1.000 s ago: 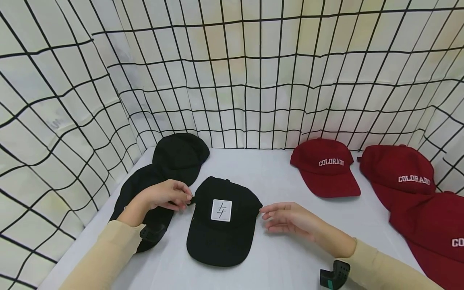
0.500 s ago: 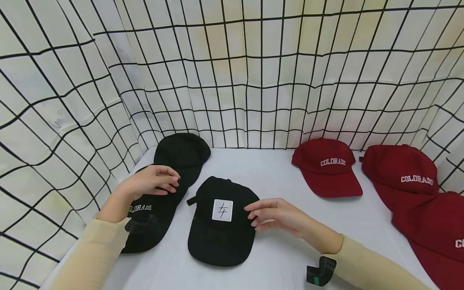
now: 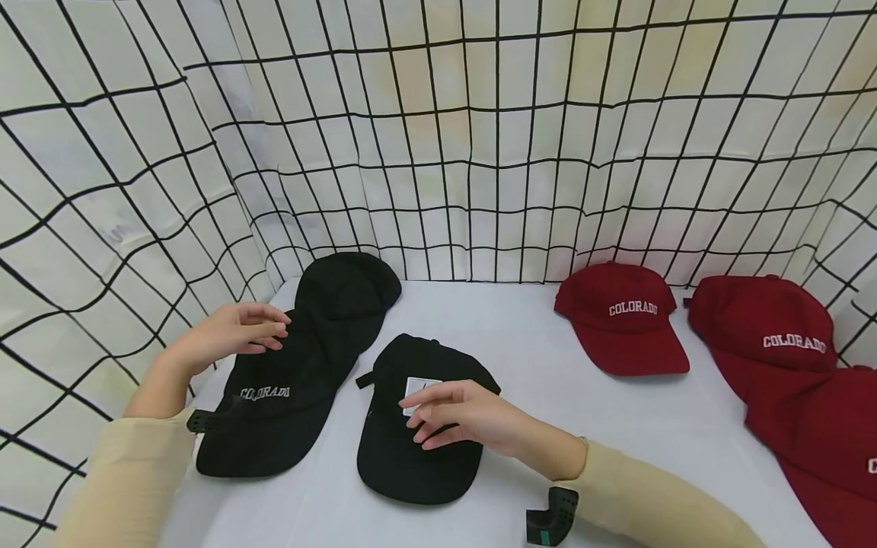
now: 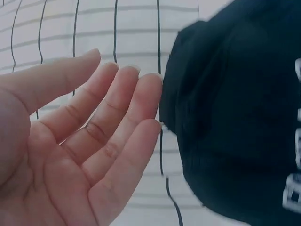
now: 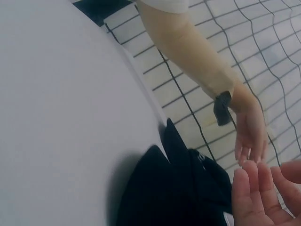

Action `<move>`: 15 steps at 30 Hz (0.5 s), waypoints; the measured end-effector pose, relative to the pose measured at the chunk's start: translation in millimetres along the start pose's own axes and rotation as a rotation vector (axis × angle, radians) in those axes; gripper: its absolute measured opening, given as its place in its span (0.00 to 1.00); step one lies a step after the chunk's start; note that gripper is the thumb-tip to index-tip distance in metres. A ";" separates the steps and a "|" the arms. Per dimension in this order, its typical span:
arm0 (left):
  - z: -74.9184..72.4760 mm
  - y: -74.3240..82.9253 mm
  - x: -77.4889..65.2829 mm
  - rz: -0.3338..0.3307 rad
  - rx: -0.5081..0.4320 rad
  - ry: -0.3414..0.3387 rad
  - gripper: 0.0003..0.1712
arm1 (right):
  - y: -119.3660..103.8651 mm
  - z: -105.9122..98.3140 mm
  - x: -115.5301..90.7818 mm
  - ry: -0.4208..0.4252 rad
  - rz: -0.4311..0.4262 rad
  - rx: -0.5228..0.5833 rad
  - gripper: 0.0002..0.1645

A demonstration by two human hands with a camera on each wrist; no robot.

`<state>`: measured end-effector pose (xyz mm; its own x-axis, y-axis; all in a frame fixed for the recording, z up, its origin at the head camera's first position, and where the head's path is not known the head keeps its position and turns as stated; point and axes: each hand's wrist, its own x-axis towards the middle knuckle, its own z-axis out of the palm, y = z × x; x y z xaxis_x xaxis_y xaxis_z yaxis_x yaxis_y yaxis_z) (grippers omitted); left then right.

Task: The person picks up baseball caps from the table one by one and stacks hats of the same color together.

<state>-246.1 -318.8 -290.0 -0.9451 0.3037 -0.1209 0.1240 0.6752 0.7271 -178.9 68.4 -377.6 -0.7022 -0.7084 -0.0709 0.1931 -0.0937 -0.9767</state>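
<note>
A black cap with a white square patch lies in the middle of the white table, brim toward me. Over it hovers my right hand, fingers loosely bent and holding nothing; it covers part of the patch. My left hand is raised beside the crown of a black COLORADO cap on the left. In the left wrist view its relaxed fingers hold nothing, and that cap stands to their right. Behind it lies another black cap, partly overlapped.
Three red COLORADO caps are on the right: one red cap by itself at the back, a second red cap beside it, and a third red cap overlapping the second's brim. Black grid netting rises around the table.
My left hand has moved leftward and up from the patched cap's strap, uncovering the COLORADO lettering. My right hand has moved left from the patched cap's right edge to over its front.
</note>
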 end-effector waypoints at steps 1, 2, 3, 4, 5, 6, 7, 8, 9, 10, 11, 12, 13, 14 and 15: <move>-2.4 -3.1 -0.7 -0.001 0.005 0.005 0.25 | 0.3 4.1 2.6 -0.005 0.001 0.008 0.23; -4.7 -6.1 -1.3 -0.006 0.008 0.008 0.25 | 0.4 8.3 5.0 -0.008 0.002 0.016 0.24; -6.8 -8.9 -1.9 -0.012 0.014 0.011 0.24 | 0.8 12.2 7.5 -0.008 0.001 0.021 0.24; -9.0 -11.9 -2.1 -0.016 0.023 0.013 0.24 | 1.4 16.0 10.1 -0.005 0.000 0.029 0.24; -11.0 -14.7 -2.4 -0.022 0.028 0.013 0.24 | 1.8 19.7 12.4 -0.003 -0.003 0.033 0.24; -13.2 -17.4 -2.7 -0.027 0.035 0.012 0.24 | 2.5 23.2 14.7 0.001 -0.008 0.037 0.24; -15.7 -20.3 -3.0 -0.032 0.042 0.009 0.24 | 3.0 26.8 16.7 0.006 -0.009 0.042 0.24; -18.3 -23.1 -3.5 -0.038 0.049 0.006 0.24 | 3.7 30.3 18.8 0.009 -0.010 0.048 0.24; -21.0 -26.0 -4.3 -0.045 0.059 0.006 0.24 | 4.7 33.6 21.1 0.012 -0.009 0.056 0.24; -23.8 -29.1 -5.4 -0.053 0.070 0.007 0.24 | 5.7 36.9 23.5 0.011 -0.009 0.062 0.24; -26.6 -32.3 -6.7 -0.062 0.080 0.011 0.24 | 6.7 40.3 25.8 0.010 -0.005 0.072 0.25; -29.5 -35.8 -8.2 -0.074 0.090 0.018 0.24 | 7.7 43.9 28.3 0.010 -0.003 0.086 0.26; -32.0 -39.5 -9.7 -0.084 0.097 0.029 0.24 | 8.6 47.4 31.1 0.009 0.000 0.099 0.27; -34.0 -43.5 -11.1 -0.092 0.099 0.039 0.24 | 9.4 50.5 34.2 0.009 -0.003 0.112 0.27; -35.6 -47.5 -12.4 -0.100 0.095 0.049 0.24 | 10.0 53.5 37.6 0.013 -0.009 0.121 0.28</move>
<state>-251.0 -378.6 -299.0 -0.9676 0.1997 -0.1548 0.0539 0.7619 0.6455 -166.7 3.5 -379.2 -0.7126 -0.6985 -0.0658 0.2679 -0.1843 -0.9457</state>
